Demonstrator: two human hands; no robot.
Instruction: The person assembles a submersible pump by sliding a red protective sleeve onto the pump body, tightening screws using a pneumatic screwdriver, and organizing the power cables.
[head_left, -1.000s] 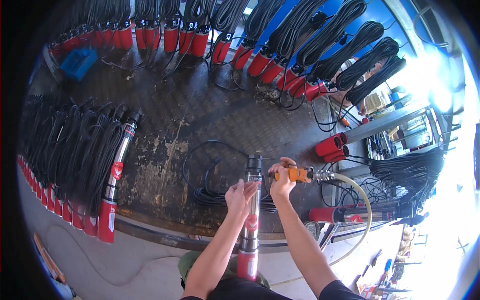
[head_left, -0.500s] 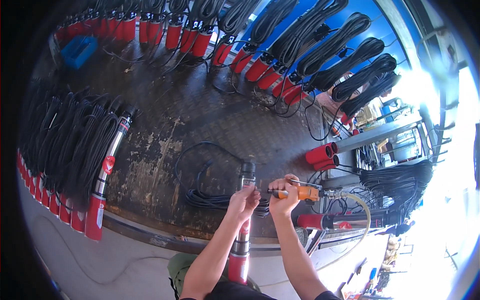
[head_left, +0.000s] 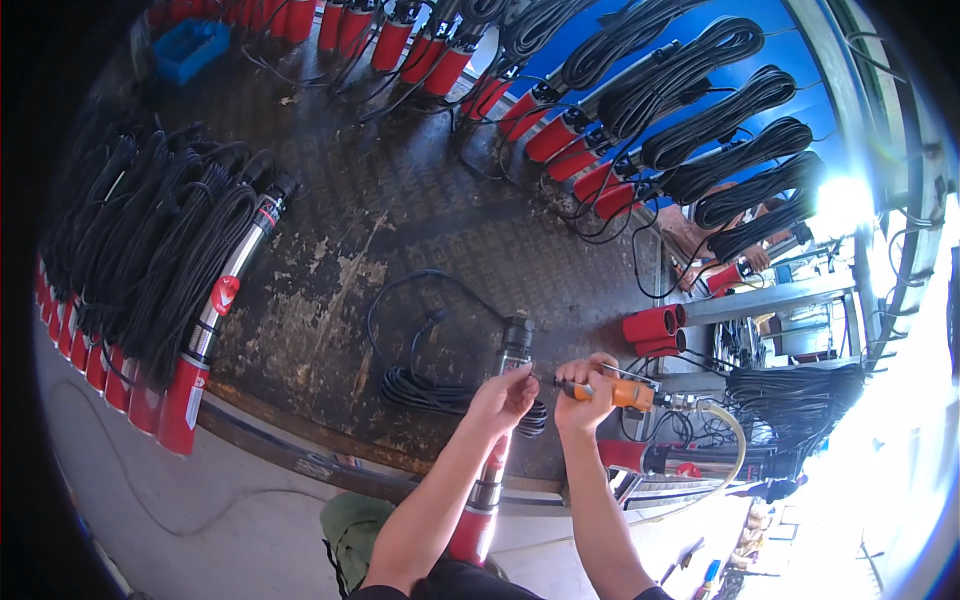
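Observation:
A slim steel submersible pump with a black cap and a red lower end stands tilted over the table edge in front of me. Against its upper part, my left hand is closed, thumb and fingertips pinched together. Whatever lies between those fingertips is too small to make out. My right hand wraps around an orange air screwdriver, whose front end points left at the left fingertips, a short gap away. From the tool's back a pale hose curves down. Coiled black cable lies behind the pump.
Several red-ended pumps with bundled black cables stand at the left edge of the worn table. More pumps line the far side. A blue bin sits far left, red cylinders at right. Another person's hand shows beyond.
The whole view has shifted, so the table and pumps appear moved and slightly turned. The pump leans a little more to the right. Both hands keep much the same poses.

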